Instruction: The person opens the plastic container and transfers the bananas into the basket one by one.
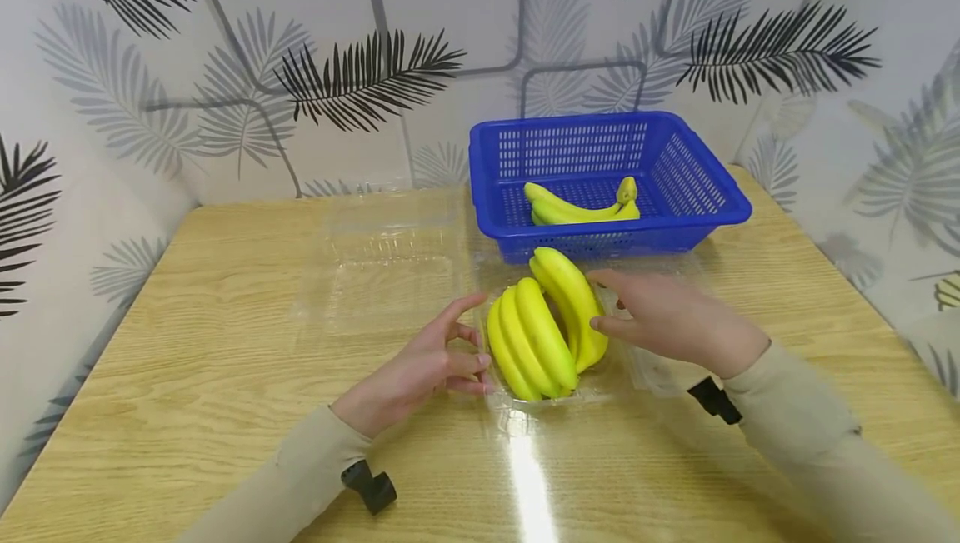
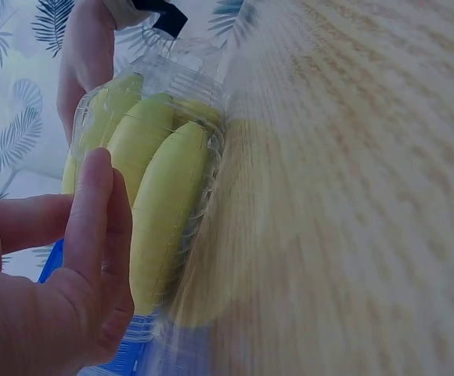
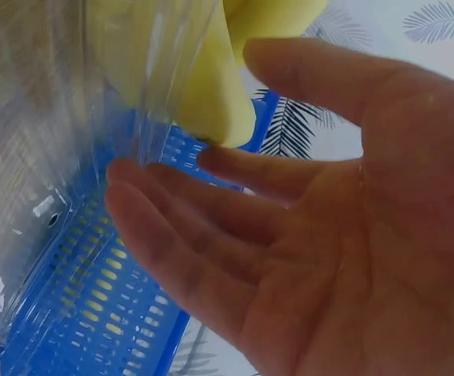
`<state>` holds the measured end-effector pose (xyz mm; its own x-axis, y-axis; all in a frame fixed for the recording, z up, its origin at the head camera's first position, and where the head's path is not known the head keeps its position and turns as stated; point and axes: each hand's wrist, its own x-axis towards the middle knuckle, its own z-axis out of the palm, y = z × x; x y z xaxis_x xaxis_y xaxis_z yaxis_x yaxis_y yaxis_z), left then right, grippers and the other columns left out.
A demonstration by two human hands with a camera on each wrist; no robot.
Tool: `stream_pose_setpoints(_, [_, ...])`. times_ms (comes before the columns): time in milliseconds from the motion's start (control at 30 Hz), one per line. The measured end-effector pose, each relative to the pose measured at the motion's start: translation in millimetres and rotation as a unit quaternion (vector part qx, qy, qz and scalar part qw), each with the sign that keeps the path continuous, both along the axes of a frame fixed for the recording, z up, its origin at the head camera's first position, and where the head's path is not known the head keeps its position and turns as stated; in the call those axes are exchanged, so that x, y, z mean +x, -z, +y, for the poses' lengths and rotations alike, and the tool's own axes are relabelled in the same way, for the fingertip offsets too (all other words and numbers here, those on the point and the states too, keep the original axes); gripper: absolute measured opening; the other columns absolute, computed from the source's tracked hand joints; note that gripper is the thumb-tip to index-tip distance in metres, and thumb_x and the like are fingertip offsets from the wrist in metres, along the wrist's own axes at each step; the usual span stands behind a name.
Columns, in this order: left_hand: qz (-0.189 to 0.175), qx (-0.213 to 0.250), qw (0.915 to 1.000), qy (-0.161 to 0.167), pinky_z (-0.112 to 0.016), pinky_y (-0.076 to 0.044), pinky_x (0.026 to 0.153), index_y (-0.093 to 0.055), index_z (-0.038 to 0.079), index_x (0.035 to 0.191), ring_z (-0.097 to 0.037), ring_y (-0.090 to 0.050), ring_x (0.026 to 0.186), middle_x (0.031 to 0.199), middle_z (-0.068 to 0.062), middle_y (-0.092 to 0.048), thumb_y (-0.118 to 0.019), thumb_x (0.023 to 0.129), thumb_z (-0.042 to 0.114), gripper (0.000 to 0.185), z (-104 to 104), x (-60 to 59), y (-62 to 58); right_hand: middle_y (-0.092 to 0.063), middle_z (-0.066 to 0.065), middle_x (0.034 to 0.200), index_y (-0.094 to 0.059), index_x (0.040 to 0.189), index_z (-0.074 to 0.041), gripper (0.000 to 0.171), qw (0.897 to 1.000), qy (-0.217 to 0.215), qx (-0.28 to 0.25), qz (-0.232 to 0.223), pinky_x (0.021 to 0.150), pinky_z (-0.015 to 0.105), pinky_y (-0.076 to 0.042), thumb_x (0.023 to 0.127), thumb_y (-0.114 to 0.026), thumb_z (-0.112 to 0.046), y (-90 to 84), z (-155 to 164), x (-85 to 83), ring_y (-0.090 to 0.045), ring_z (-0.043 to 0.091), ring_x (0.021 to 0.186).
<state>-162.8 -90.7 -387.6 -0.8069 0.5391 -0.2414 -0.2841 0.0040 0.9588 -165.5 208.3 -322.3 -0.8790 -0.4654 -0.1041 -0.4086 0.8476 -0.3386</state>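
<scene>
A bunch of bananas (image 1: 546, 328) is seated in the tray half of a clear plastic clamshell container (image 1: 570, 397), which lies on the wooden counter (image 1: 187, 343) directly in front of a blue basket (image 1: 705, 193). The container's lid half (image 1: 382, 268) is laid open flat on the counter, to the left of the bunch. The left hand (image 1: 427, 368) is positioned at the left side of the bunch, fingers relaxed and slightly bent, the fingertips (image 2: 94, 188) resting against the clear tray wall; nothing is gripped. The right hand (image 1: 667, 318) is held at the right side of the bunch, fingers (image 3: 211, 204) straight and spread, touching the bananas without closing on them. A second, smaller bunch (image 1: 581, 206) is contained inside the blue basket, behind the container.
</scene>
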Motion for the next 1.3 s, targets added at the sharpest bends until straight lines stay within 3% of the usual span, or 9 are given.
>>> stream_pose_setpoints(167, [-0.001, 0.0, 1.0, 0.0, -0.042, -0.059, 0.076, -0.022, 0.022, 0.156, -0.029, -0.066, 0.074, 0.114, -0.019, -0.039, -0.062, 0.088, -0.007, 0.084, -0.1, 0.2, 0.4, -0.059, 0.023, 0.126, -0.046, 0.14, 0.004, 0.06, 0.999, 0.022, 0.026, 0.041, 0.095, 0.052, -0.048, 0.095, -0.064, -0.032, 1.2, -14.8, -6.4, -0.059, 0.037, 0.111])
stream_pose_setpoints(300, [-0.002, 0.002, 1.0, 0.001, -0.042, -0.059, 0.076, -0.022, 0.023, 0.156, -0.029, -0.066, 0.074, 0.113, -0.018, -0.039, -0.062, 0.088, -0.006, 0.084, -0.4, 0.3, 0.8, -0.063, 0.012, 0.103, -0.054, 0.132, 0.003, 0.057, 0.997, 0.045, 0.04, 0.044, 0.077, 0.042, -0.052, 0.091, -0.068, -0.034, 1.3, -24.7, -10.9, -0.06, 0.027, 0.089])
stream_pose_setpoints(400, [-0.002, 0.001, 1.0, 0.002, -0.043, -0.059, 0.077, -0.022, 0.023, 0.156, -0.029, -0.066, 0.075, 0.112, -0.018, -0.039, -0.062, 0.088, -0.006, 0.084, -0.7, 0.2, 0.6, -0.056, 0.005, 0.085, -0.054, 0.125, 0.0, 0.052, 0.998, 0.053, 0.031, 0.031, 0.062, 0.034, -0.046, 0.088, -0.069, -0.032, 1.6, -30.2, -14.1, -0.053, 0.021, 0.073])
stream_pose_setpoints(567, [0.001, 0.004, 1.0, 0.003, -0.043, -0.059, 0.077, -0.022, 0.023, 0.156, -0.029, -0.065, 0.075, 0.115, -0.021, -0.039, -0.062, 0.087, -0.006, 0.084, -0.8, -0.5, 0.2, -0.053, 0.004, 0.073, -0.047, 0.127, -0.001, 0.055, 0.998, 0.057, 0.019, 0.018, 0.052, 0.032, -0.041, 0.084, -0.071, -0.026, 2.2, -35.3, -17.6, -0.052, 0.021, 0.062])
stream_pose_setpoints(767, [-0.001, 0.003, 1.0, 0.002, -0.044, -0.059, 0.077, -0.022, 0.024, 0.156, -0.029, -0.065, 0.075, 0.115, -0.021, -0.039, -0.062, 0.087, -0.006, 0.085, -0.7, -1.6, 1.4, -0.056, 0.005, 0.075, -0.043, 0.136, 0.001, 0.067, 0.997, 0.075, 0.023, 0.026, 0.053, 0.032, -0.043, 0.082, -0.074, -0.026, -1.6, -34.3, -19.6, -0.053, 0.021, 0.063])
stream_pose_setpoints(900, [0.0, 0.003, 1.0, 0.001, -0.044, -0.059, 0.076, -0.022, 0.024, 0.156, -0.029, -0.065, 0.074, 0.114, -0.021, -0.04, -0.061, 0.087, -0.007, 0.085, -0.3, -1.0, 2.4, -0.06, 0.005, 0.081, -0.041, 0.141, -0.001, 0.071, 0.996, 0.079, -0.007, 0.028, 0.056, 0.032, -0.046, 0.082, -0.074, -0.024, -8.5, -30.7, -18.2, -0.054, 0.02, 0.066])
stream_pose_setpoints(1133, [0.005, 0.005, 1.0, -0.003, -0.043, -0.059, 0.076, -0.022, 0.022, 0.156, -0.029, -0.065, 0.074, 0.113, -0.02, -0.039, -0.06, 0.088, -0.007, 0.084, 0.6, -0.3, 2.1, -0.063, 0.007, 0.095, -0.043, 0.141, -0.005, 0.065, 0.996, 0.055, -0.067, 0.023, 0.065, 0.033, -0.049, 0.084, -0.072, -0.02, -16.9, -25.8, -16.6, -0.056, 0.02, 0.073])
stream_pose_setpoints(1300, [0.004, 0.009, 0.9999, -0.001, -0.043, -0.059, 0.076, -0.021, 0.022, 0.156, -0.028, -0.066, 0.074, 0.111, -0.018, -0.038, -0.059, 0.089, -0.008, 0.084, 1.7, 0.2, 2.5, -0.065, 0.01, 0.108, -0.045, 0.139, -0.004, 0.063, 0.994, 0.043, -0.096, 0.017, 0.078, 0.037, -0.053, 0.085, -0.072, -0.017, -17.2, -23.5, -18.3, -0.06, 0.022, 0.088])
